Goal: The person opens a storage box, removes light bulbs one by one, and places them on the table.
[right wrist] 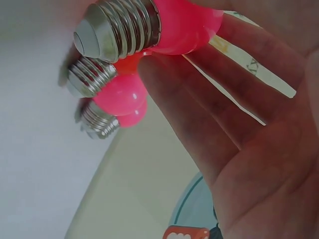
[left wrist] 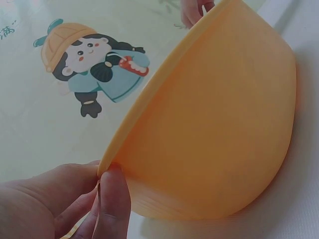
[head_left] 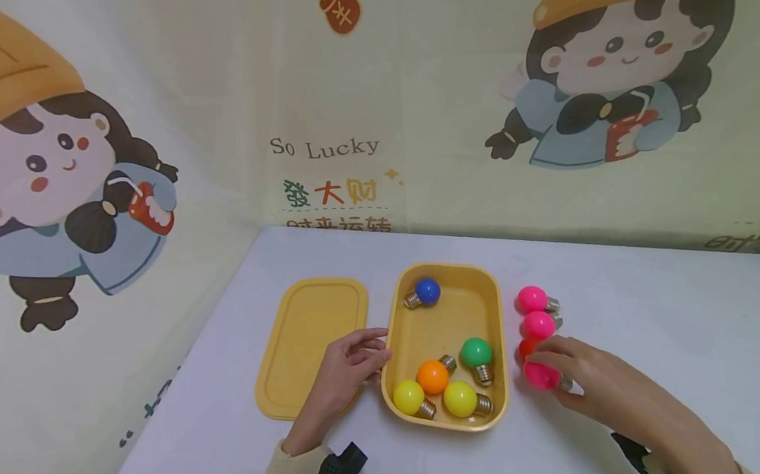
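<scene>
My left hand (head_left: pixel 346 371) pinches the rim of a yellow plastic box (left wrist: pixel 214 124) on its left side. Inside the box lie a blue light bulb (head_left: pixel 427 291), a green one (head_left: pixel 476 352), an orange one (head_left: pixel 432 377) and two yellow ones (head_left: pixel 409 397). To the right of the box, my right hand (head_left: pixel 583 371) holds a pink light bulb (right wrist: pixel 187 27) by its round part, the metal screw base sticking out. Just beyond it is a red bulb (head_left: pixel 526 349), partly hidden by the fingers. Two more pink bulbs (head_left: pixel 539 326) lie behind that in a row.
A yellow lid (head_left: pixel 308 337) lies flat on the white table (head_left: pixel 688 320), left of the box. Behind the table hangs a printed cloth (head_left: pixel 446 121) with cartoon figures and lettering.
</scene>
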Tool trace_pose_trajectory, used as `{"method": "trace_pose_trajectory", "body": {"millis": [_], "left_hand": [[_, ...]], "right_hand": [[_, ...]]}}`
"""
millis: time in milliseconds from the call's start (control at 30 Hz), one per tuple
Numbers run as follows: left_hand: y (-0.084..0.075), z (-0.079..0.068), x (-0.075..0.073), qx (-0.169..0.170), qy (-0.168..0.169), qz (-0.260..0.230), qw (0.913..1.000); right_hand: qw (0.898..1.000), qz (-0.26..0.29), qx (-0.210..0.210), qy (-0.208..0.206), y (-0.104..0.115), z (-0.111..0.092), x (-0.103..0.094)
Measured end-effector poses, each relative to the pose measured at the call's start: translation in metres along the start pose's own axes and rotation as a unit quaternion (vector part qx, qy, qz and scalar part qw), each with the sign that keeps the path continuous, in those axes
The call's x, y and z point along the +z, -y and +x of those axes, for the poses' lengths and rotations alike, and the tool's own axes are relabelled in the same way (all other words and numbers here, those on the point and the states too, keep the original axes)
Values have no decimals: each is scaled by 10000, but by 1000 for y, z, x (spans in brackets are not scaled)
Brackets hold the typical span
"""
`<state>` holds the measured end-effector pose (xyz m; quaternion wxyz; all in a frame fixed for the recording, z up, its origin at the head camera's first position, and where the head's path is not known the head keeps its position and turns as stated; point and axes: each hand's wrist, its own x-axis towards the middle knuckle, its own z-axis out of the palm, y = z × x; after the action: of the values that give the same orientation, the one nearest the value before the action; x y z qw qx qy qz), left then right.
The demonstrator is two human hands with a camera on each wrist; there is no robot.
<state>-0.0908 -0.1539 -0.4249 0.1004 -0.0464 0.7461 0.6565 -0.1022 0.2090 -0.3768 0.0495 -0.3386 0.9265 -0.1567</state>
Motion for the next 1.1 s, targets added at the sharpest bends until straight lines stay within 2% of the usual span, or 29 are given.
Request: {"method": "trace_pose_trajectory", "body": {"millis": [367,733,1100], "left_hand": [[0,0,0,55,93,-142,9998],[2,0,1,49,74,-62,9999],[3,-1,2,32,55,-89,9999]], "right_hand": [[9993,249,61,265,-1,-4,8],[9998,23,100,173,-1,-5,16],[9998,-175,6,27,-3,-6,15]]}}
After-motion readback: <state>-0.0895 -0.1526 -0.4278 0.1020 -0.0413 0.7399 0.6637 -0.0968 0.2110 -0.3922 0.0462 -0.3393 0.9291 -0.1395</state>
